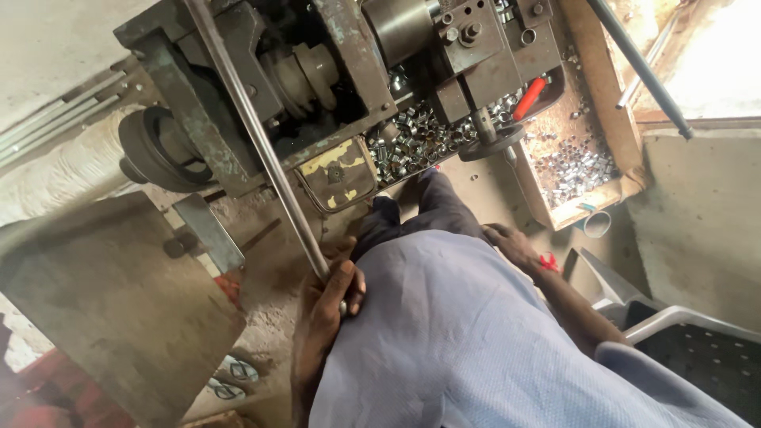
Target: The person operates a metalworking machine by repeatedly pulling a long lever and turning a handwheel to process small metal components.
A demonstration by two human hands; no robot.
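Note:
My left hand (331, 295) is closed around the lower end of a long grey metal rod (261, 143), which slants up to the left over an old, worn lathe-like machine (333, 71). My right hand (510, 241) rests on my dark trouser leg (432, 208) with nothing in it; a red thread is tied at the wrist. My pale blue shirt (468, 341) fills the lower middle of the view. Several small shiny metal rings (416, 136) lie heaped in the machine's tray just beyond my knee.
A wooden box (606, 95) with more metal rings stands at the right of the machine. A red-handled tool (529, 98) and a handwheel (493, 143) sit at the machine's front. A white plastic chair (674, 321) is at lower right, a rusty metal plate (103, 309) at lower left, sandals (230, 377) on the floor.

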